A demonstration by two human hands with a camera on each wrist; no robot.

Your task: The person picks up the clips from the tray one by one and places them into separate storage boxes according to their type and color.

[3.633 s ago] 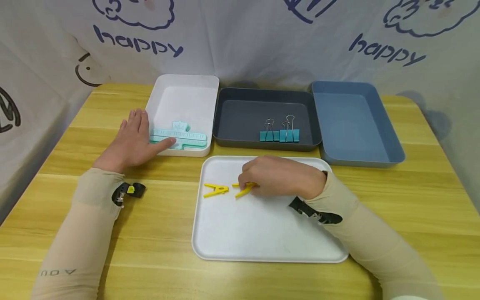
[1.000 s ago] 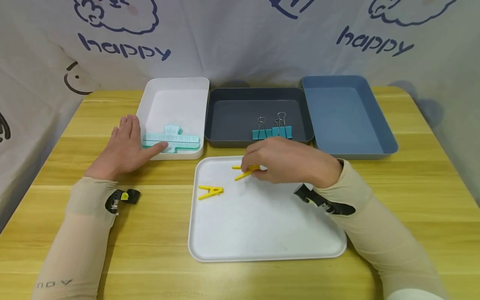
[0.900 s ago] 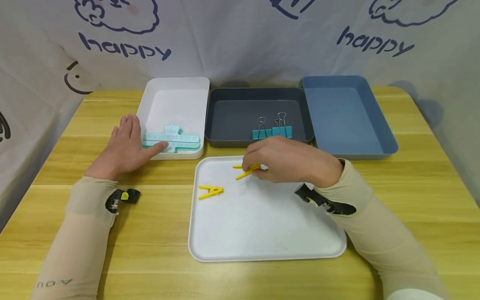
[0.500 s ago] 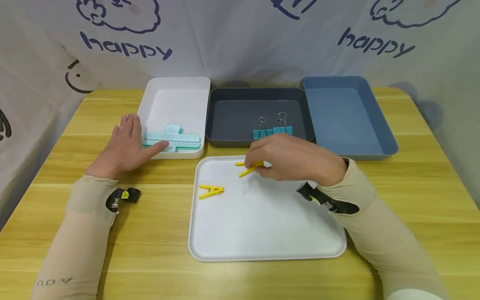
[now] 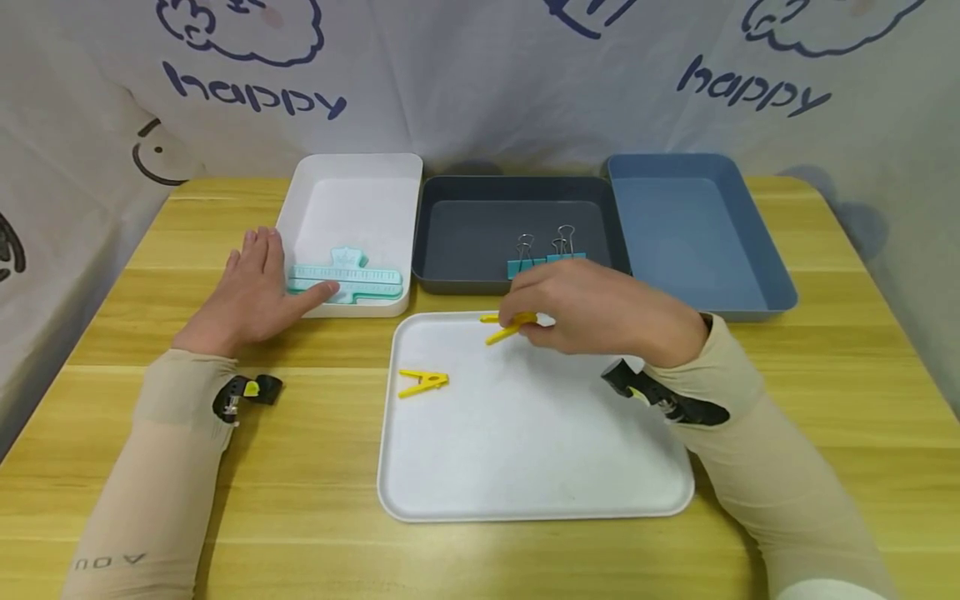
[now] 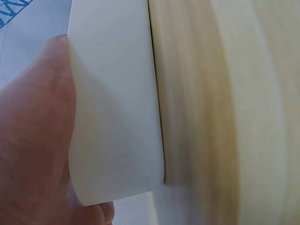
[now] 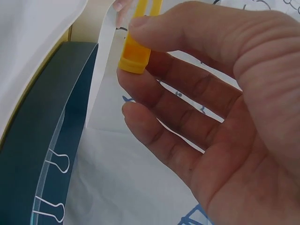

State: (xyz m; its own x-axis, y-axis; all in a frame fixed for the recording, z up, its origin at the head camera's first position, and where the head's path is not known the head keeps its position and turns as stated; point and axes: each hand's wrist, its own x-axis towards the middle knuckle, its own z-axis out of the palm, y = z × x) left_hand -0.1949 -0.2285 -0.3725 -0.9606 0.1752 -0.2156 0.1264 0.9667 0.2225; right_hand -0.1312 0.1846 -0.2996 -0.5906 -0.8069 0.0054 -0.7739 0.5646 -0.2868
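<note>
My right hand (image 5: pixel 600 312) pinches a yellow clothespin (image 5: pixel 504 332) between thumb and fingers, over the far edge of a flat white tray (image 5: pixel 525 450). In the right wrist view the thumb presses on the clothespin (image 7: pixel 136 52), and the other fingers are loosely bent below. A second yellow clothespin (image 5: pixel 426 382) lies on the left part of the flat tray. My left hand (image 5: pixel 243 292) rests with straight, spread fingers along the side of a deep white tray (image 5: pixel 352 196). Its thumb reaches over the front rim, above a mint-green ruler-marked bag clip (image 5: pixel 348 275) inside.
A dark grey tray (image 5: pixel 480 225) stands in the middle of the back row, with teal binder clips (image 5: pixel 525 267) near its front, partly hidden by my right hand. To its right is a blue tray (image 5: pixel 690 225). A printed cloth (image 5: pixel 487 83) hangs behind the wooden table (image 5: pixel 300 483).
My right hand has lifted the yellow clothespin from the flat tray and carried it away from me and slightly right. The left hand keeps its place at the deep white tray.
</note>
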